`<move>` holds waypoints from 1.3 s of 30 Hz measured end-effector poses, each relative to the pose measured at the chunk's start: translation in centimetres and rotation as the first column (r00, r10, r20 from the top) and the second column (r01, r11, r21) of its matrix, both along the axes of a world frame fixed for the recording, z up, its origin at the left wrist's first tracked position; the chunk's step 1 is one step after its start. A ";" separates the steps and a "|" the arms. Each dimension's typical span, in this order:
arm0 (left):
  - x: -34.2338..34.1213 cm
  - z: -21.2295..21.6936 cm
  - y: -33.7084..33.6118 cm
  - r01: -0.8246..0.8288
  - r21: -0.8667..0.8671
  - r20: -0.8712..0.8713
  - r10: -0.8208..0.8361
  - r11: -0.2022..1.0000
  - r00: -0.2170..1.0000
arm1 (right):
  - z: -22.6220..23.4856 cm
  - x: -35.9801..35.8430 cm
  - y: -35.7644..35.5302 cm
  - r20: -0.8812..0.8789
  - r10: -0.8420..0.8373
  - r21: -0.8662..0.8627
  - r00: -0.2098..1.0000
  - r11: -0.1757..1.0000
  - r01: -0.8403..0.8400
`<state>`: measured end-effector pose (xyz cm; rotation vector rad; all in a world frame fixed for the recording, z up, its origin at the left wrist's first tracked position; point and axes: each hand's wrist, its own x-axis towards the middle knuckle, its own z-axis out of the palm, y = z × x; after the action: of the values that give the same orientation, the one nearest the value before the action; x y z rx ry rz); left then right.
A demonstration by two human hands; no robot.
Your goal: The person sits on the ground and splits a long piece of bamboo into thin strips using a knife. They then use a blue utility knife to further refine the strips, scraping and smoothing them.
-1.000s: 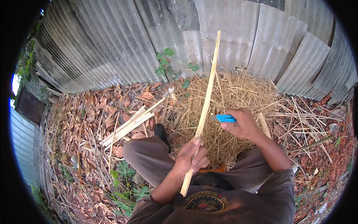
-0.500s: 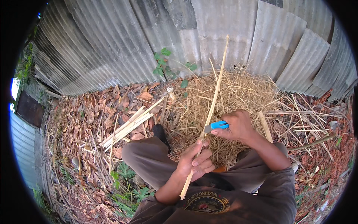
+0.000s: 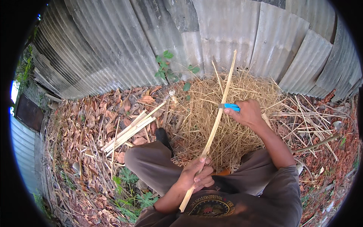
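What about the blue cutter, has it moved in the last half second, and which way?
Yes. The blue cutter in the right hand has moved forward, nearer the corrugated fence, and slightly rightward.

Left hand (image 3: 197,176) in a curled grip, low at centre, right hand (image 3: 247,113) clenched, farther forward and rightward

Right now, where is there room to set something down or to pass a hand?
Hardly any bare ground shows. The roomiest patch, mostly dry leaves, lies between the metal wall and the stick bundle. A hand might pass between the left hand and the knife, right of the long stick. The straw heap and the twigs to its right look crowded.
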<state>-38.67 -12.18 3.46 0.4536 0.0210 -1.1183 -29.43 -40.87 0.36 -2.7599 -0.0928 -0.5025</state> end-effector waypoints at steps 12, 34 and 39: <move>-2.1 -1.1 2.9 0.076 0.064 0.056 -0.080 0.995 0.995 | -1.0 2.7 -6.4 0.050 -0.176 -0.059 0.983 0.982 0.179; -0.6 -1.4 7.3 -0.175 0.437 0.416 -0.026 0.882 0.909 | -0.8 2.8 -9.5 -0.202 -0.483 0.145 0.852 0.846 0.513; 2.4 -1.4 0.7 -0.271 0.297 0.448 0.117 0.916 0.886 | 0.4 -0.9 1.3 -0.048 0.086 0.138 0.995 0.987 -0.078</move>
<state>-36.26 -11.50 2.02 0.9916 -0.1128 -0.7938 -30.32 -39.58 0.78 -2.6225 -0.1531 -0.3972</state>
